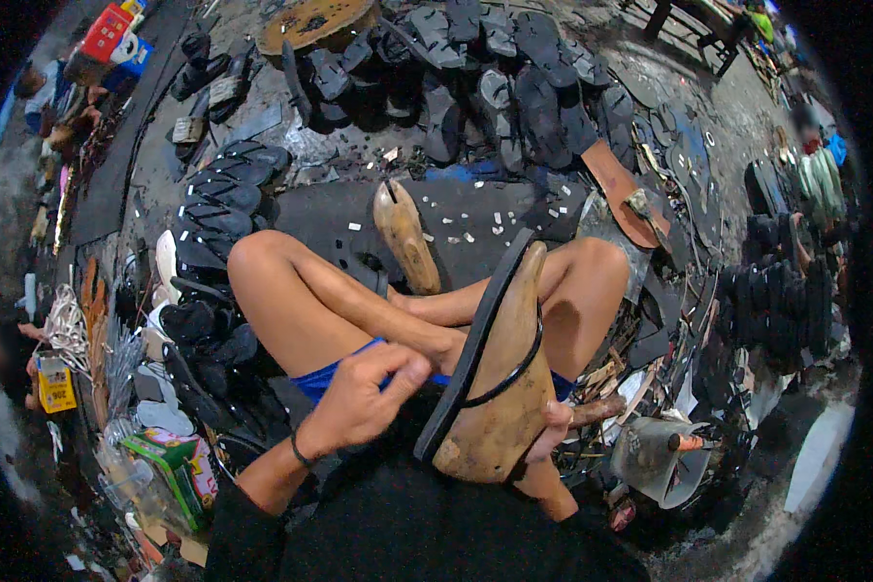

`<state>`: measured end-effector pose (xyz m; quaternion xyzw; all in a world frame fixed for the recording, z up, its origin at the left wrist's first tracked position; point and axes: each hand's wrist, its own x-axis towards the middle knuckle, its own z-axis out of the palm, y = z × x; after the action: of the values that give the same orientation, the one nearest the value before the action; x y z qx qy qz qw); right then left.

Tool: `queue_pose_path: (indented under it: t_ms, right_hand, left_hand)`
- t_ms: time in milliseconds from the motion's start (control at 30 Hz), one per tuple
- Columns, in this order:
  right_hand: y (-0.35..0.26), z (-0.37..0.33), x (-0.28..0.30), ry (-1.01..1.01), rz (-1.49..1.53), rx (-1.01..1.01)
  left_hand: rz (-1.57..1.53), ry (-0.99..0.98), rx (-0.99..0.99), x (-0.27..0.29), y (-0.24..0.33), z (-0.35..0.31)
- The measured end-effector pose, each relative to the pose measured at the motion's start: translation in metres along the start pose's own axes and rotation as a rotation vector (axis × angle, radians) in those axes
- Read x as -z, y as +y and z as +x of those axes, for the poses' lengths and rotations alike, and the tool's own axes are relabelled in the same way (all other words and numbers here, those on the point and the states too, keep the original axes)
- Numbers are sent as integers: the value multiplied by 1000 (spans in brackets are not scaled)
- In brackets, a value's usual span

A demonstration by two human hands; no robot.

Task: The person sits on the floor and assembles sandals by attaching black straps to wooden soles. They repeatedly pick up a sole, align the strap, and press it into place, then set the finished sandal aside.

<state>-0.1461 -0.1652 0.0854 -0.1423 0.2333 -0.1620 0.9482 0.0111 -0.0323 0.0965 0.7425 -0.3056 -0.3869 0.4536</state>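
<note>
A wooden foot-shaped form (502,388) rests on my lap with a black sandal sole (475,339) laid along its left edge and a thin black strap (514,373) looped across it. My right hand (551,429) grips the form from below at its heel end. My left hand (364,396) is closed beside the sole's lower edge, fingers pinched near the strap's end; what it pinches is hidden. My bare crossed legs (310,301) lie under the form.
A second wooden form (405,238) stands ahead on a dark mat (475,218) dotted with white scraps. Piles of black sandals (514,87) fill the back, stacked soles (218,199) the left. A green box (175,466) sits lower left; a brown sandal (623,192) lies right.
</note>
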Motion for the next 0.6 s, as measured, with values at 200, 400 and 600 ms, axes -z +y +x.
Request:
queue_pose_path:
  t_ms: [200,400,600]
  right_hand:
    - [-2,-27,6,131,60,-22]
    - [-1,-35,26,69,138,26]
    - [4,-36,22,-164,303,-3]
  left_hand:
    - [-286,-203,6,-33,-15,-20]
    - [-575,-242,250,-46,-18,-49]
    - [-843,-355,413,-31,-7,-61]
